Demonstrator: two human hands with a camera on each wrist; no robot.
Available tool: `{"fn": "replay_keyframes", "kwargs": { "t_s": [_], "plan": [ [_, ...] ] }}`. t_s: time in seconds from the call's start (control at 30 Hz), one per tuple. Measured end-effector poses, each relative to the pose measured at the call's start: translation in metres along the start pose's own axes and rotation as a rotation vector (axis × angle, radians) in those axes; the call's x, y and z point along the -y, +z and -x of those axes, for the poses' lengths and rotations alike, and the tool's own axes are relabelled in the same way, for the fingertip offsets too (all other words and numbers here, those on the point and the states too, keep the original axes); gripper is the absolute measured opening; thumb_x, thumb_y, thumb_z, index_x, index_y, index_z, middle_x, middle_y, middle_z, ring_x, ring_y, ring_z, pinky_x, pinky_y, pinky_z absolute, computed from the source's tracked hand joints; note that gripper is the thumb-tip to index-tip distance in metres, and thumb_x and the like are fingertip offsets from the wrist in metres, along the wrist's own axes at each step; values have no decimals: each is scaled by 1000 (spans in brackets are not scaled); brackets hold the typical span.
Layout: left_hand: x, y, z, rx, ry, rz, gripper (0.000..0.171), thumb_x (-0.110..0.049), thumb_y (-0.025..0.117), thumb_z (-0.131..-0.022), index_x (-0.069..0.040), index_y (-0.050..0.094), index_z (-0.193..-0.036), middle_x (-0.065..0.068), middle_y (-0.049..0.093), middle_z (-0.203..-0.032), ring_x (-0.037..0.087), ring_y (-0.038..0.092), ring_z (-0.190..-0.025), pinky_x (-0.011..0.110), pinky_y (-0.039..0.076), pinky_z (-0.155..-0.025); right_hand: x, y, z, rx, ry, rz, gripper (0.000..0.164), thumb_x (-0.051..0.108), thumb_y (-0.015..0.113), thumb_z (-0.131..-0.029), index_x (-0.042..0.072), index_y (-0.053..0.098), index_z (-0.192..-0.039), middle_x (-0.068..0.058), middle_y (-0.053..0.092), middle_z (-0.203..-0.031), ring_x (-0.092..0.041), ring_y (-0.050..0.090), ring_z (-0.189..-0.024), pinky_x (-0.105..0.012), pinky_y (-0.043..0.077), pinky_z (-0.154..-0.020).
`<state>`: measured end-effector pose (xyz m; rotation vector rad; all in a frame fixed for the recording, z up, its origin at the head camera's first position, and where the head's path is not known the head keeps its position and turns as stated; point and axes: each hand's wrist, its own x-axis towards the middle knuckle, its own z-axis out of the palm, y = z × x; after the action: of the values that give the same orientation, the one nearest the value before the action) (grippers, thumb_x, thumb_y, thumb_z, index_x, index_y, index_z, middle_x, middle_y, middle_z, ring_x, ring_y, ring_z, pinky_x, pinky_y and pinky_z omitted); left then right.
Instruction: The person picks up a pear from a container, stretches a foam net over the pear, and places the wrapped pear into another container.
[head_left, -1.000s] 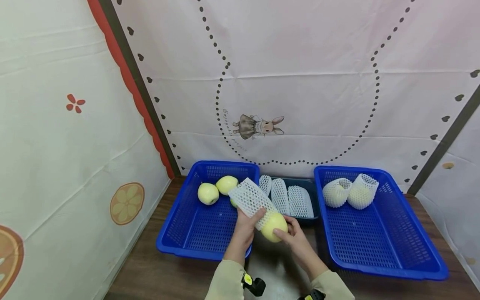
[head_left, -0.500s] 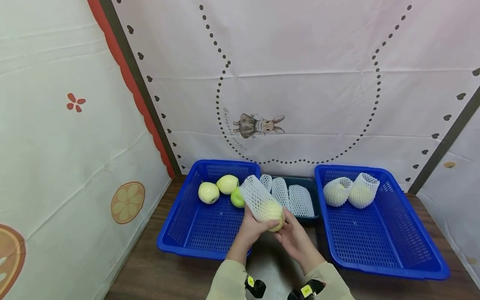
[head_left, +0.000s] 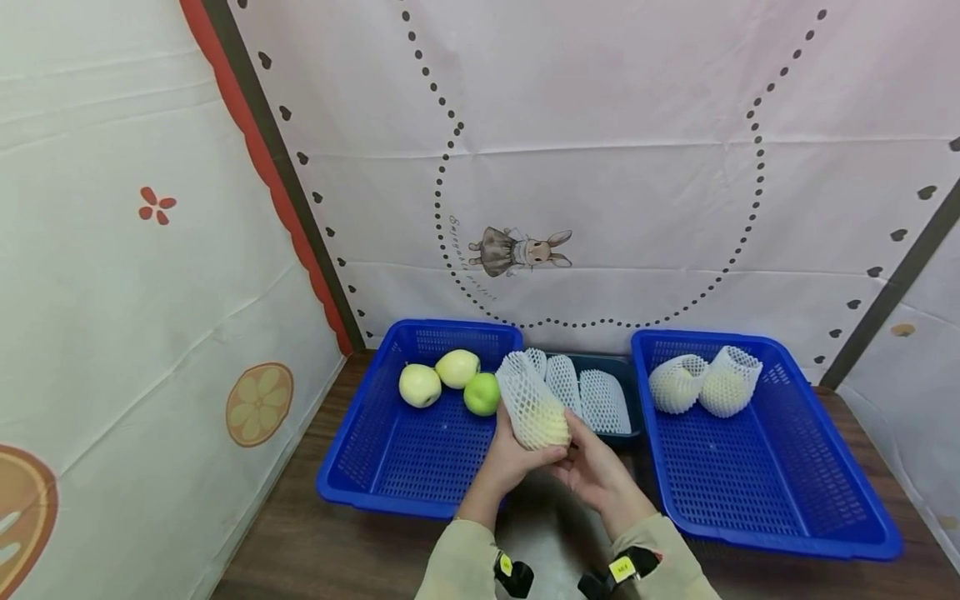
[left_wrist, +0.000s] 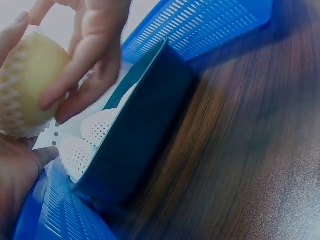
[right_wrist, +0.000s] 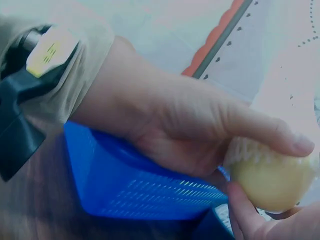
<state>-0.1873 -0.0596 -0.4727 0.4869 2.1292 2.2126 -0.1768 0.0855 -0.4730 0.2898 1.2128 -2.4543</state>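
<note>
A pale yellow-green apple [left_wrist: 42, 75] sits in a white foam net sleeve [head_left: 527, 396], with one end of the fruit bare in both wrist views. My left hand [head_left: 510, 458] grips the sleeved apple from the left and below. On its other side, my right hand [head_left: 598, 475] holds the apple near the sleeve's edge; its thumb lies on the netting in the right wrist view. The long loose end of the sleeve points up and left. Just beyond, a green apple [head_left: 482, 394] and two paler apples [head_left: 420, 385] rest in the left blue basket [head_left: 390, 500].
A dark teal tray [head_left: 633, 400] with several flat foam net sleeves [head_left: 602, 402] stands between the baskets. Two netted apples [head_left: 726, 385] lie at the back of the right blue basket [head_left: 787, 546]. Behind is a printed cloth wall [head_left: 637, 208]; beneath is a wooden table [head_left: 277, 533].
The foam sleeve has slid down over the apple, which showed largely bare one second ago. My hands have drawn in around it, and the green apple in the basket has come into sight.
</note>
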Motion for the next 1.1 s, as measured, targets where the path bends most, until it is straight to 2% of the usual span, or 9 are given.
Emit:
{"fn": "replay_keyframes", "kwargs": {
  "t_s": [0.27, 0.47, 0.63, 0.77, 0.9, 1.0, 1.1],
  "plan": [
    [-2, 1, 1, -23, 32, -16, 116, -3, 81, -66, -10, -2, -147, 14, 14, -151, 28, 19, -134, 43, 12, -108, 9, 3, 5, -5, 2, -17, 45, 32, 43, -99, 4, 36, -133, -7, 62, -101, -14, 62, -87, -27, 51, -76],
    [-5, 2, 2, -60, -24, -58, 111, -5, 81, -66, -8, 4, -146, 18, 22, -146, 30, 25, -131, 45, 14, -107, 11, 0, 6, -17, -2, -54, 40, 23, 44, -99, 3, 37, -133, -9, 63, -103, -19, 63, -94, -33, 49, -83],
    [-3, 2, 1, -88, -60, -79, 111, -5, 82, -65, -7, 6, -145, 19, 24, -145, 32, 25, -131, 48, 15, -107, 9, -2, 8, -10, 5, -106, 37, 18, 44, -99, 2, 38, -132, -10, 64, -105, -19, 62, -96, -34, 47, -87],
    [11, 0, -3, -105, -63, -68, 113, -3, 83, -63, -9, 6, -145, 18, 24, -146, 31, 25, -131, 48, 14, -108, 8, -2, 10, -17, 3, -137, 37, 16, 43, -99, 2, 37, -133, -10, 63, -106, -20, 62, -96, -34, 46, -88],
    [25, -2, -7, -102, -26, -25, 116, -4, 84, -62, -14, 4, -146, 14, 24, -146, 27, 26, -131, 44, 15, -108, 6, -3, 10, 11, 12, -176, 40, 15, 42, -100, 3, 33, -137, -10, 61, -111, -19, 61, -99, -33, 44, -91],
    [27, -3, -7, -92, 3, 0, 116, -12, 85, -64, -15, 4, -147, 13, 24, -146, 26, 27, -130, 43, 17, -107, 5, -3, 8, 57, 14, -196, 40, 15, 39, -100, 3, 30, -138, -9, 60, -112, -19, 60, -101, -33, 42, -94],
    [26, -3, -4, -107, -8, 3, 110, -21, 84, -66, -13, 8, -145, 15, 27, -144, 28, 30, -128, 45, 20, -105, 4, -4, 7, 100, 12, -187, 40, 15, 36, -101, 1, 26, -138, -9, 61, -111, -19, 59, -102, -36, 40, -96]
  ]
}}
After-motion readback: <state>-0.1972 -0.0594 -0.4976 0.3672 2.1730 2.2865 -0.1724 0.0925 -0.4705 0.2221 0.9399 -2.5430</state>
